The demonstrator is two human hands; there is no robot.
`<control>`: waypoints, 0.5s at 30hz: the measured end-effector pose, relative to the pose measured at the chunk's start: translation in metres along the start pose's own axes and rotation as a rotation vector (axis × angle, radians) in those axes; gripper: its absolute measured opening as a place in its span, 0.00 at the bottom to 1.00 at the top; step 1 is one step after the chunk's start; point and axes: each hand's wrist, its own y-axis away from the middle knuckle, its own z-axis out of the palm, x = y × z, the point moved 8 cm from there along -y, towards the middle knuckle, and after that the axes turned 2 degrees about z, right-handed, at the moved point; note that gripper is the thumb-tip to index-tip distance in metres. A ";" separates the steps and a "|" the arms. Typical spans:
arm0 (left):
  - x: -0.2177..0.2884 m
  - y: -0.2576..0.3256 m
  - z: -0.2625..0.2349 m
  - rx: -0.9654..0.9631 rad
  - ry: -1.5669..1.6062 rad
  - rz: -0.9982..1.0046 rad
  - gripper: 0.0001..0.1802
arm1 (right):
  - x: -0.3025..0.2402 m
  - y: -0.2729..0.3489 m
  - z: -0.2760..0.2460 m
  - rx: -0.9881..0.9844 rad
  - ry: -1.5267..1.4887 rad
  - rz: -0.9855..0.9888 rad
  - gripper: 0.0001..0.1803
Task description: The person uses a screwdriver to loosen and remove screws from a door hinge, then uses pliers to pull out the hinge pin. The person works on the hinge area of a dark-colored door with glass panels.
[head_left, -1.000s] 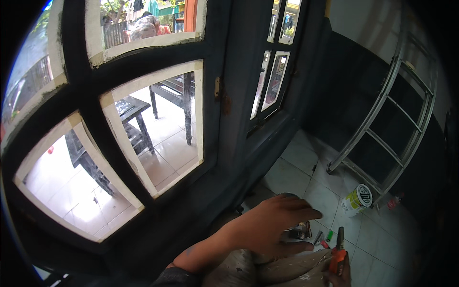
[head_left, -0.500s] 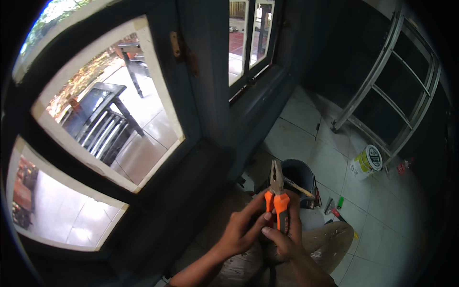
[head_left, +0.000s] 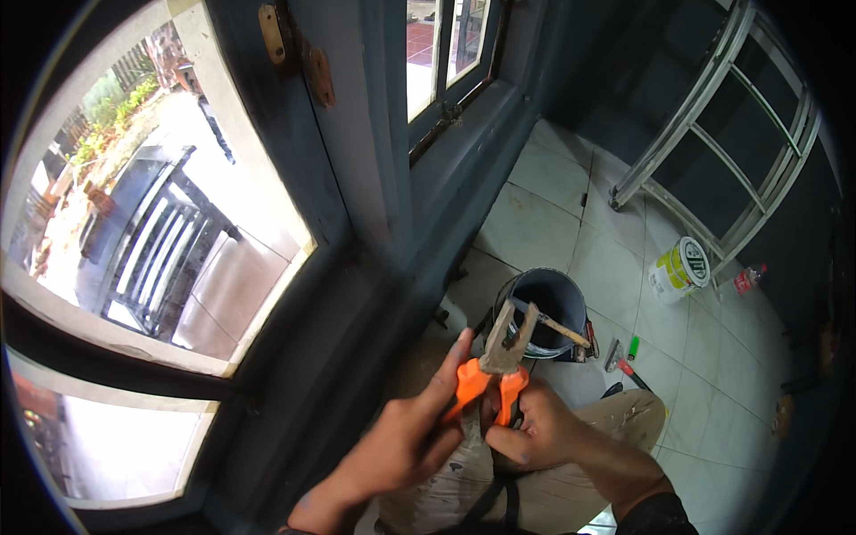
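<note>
Pliers [head_left: 505, 355]: between the left hand [head_left: 410, 439] and the right hand [head_left: 542, 430], orange handles spread, jaws parted and pointing ahead of both hands.
Left hand: holding the left handle, with 1 finger stretched forward beside the tool.
Right hand: holding the right handle, fingers curled inward.
Trousers [head_left: 635, 419]: beige and paint-spotted, below both hands, 1 knee just right of the right hand.
Bucket [head_left: 555, 296]: dark inside, ahead of the hands, partly covered by the jaws in this view.
Wooden-handled tool [head_left: 565, 333]: across the bucket, ahead of the right hand.
Scraper [head_left: 615, 355]: on the tiled floor [head_left: 526, 227], ahead and right of the right hand.
Green cylinder [head_left: 634, 347]: small, just beside the scraper.
Paint tub [head_left: 674, 271]: white and yellow-green, farther ahead and right of the right hand.
Bottle [head_left: 747, 279]: clear and red, near the tub.
Ladder [head_left: 694, 150]: metal, well beyond the right hand.
Window frame [head_left: 299, 169]: dark, left of and ahead of the left hand, 2 panes edged with pale strips [head_left: 239, 111].
</note>
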 end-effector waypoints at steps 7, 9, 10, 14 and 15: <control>-0.002 0.007 -0.023 0.289 -0.068 0.135 0.47 | -0.045 -0.016 -0.006 0.177 -0.015 -0.211 0.33; -0.004 0.005 -0.031 0.446 -0.075 0.144 0.46 | -0.057 -0.025 -0.006 0.372 -0.083 -0.328 0.39; -0.003 0.003 -0.037 0.516 -0.121 0.171 0.46 | -0.065 -0.028 0.004 0.309 -0.090 -0.326 0.44; -0.006 0.004 -0.051 0.503 -0.122 0.108 0.55 | -0.089 -0.069 0.027 0.321 -0.123 -0.580 0.49; -0.007 0.006 -0.055 0.470 -0.135 0.089 0.58 | -0.096 -0.080 0.031 0.316 -0.158 -0.604 0.49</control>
